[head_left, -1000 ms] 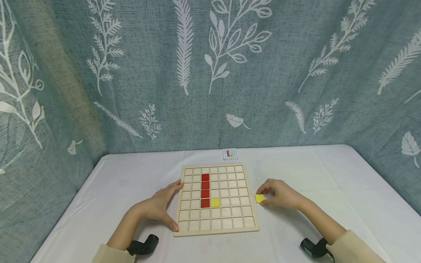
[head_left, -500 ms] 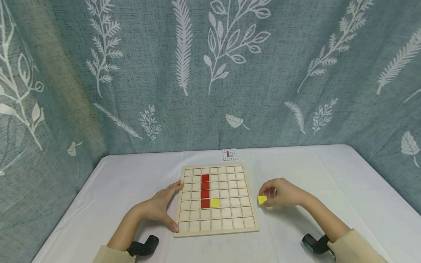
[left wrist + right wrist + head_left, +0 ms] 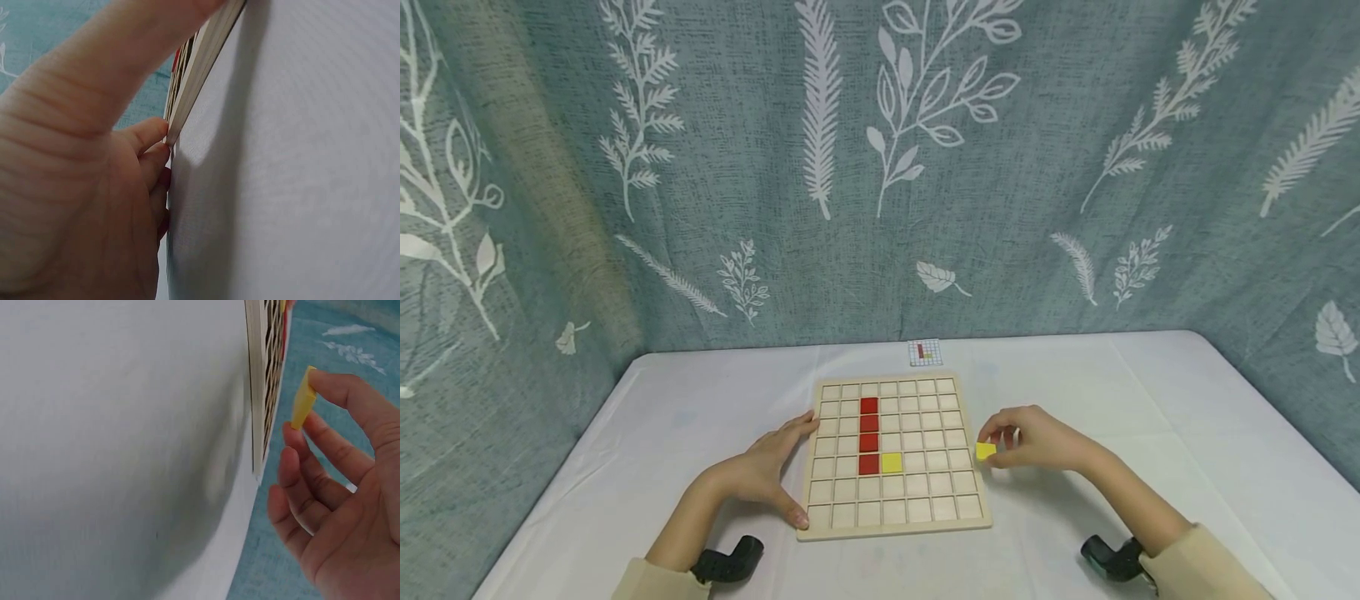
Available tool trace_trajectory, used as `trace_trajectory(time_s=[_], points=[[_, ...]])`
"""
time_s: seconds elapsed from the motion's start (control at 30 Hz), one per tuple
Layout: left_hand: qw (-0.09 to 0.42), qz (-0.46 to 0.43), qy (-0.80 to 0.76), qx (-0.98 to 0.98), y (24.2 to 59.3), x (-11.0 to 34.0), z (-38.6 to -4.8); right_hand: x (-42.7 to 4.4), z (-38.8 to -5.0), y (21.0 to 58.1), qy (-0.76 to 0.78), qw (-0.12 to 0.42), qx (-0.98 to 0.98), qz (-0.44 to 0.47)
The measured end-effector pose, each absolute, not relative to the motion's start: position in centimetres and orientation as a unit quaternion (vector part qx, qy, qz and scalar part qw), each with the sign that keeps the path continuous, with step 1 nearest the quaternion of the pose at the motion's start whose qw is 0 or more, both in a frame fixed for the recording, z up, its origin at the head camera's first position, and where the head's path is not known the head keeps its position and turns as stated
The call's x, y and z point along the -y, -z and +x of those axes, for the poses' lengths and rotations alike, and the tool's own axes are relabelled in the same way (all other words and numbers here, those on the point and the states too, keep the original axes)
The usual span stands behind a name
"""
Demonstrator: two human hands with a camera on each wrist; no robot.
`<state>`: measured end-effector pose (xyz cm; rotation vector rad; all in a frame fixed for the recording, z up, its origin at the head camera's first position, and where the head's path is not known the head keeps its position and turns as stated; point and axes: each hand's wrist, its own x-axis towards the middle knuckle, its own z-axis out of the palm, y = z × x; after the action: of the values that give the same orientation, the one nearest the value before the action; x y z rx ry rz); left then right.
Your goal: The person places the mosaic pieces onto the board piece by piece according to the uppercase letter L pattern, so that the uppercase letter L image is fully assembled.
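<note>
A wooden grid board (image 3: 895, 528) lies flat on the table. Four-sided red tiles (image 3: 868, 423) form a column in its cells, and one yellow tile (image 3: 891, 462) sits beside the lowest red one. My left hand (image 3: 762, 467) rests against the board's left edge, thumb at the near corner and fingers spread farther up; the left wrist view shows fingertips (image 3: 153, 131) touching the rim. Just off the board's right edge, my right hand (image 3: 1037, 439) pinches a second yellow tile (image 3: 304, 399) between thumb and fingertips, above the table in the right wrist view.
Behind the board lies a small card (image 3: 924, 352) printed with a grid and a red and yellow pattern. A white cloth covers the table (image 3: 1150, 400). A green leaf-patterned curtain (image 3: 850, 275) hangs at the back and sides.
My right hand shifted slightly right with the yellow tile, then came back left, closer to the board's right edge. The left hand and the board have stayed put.
</note>
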<state>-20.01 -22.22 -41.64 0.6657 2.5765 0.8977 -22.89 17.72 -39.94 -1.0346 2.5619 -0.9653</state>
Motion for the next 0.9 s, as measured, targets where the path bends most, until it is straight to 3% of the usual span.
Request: trace_trajectory(time_s=[0.9], points=[[0.162,0.232,-0.312,-0.907,41.8,22.2,-20.2,-10.1,-22.7,39.9,0.261,0.057,-0.88,-0.394]])
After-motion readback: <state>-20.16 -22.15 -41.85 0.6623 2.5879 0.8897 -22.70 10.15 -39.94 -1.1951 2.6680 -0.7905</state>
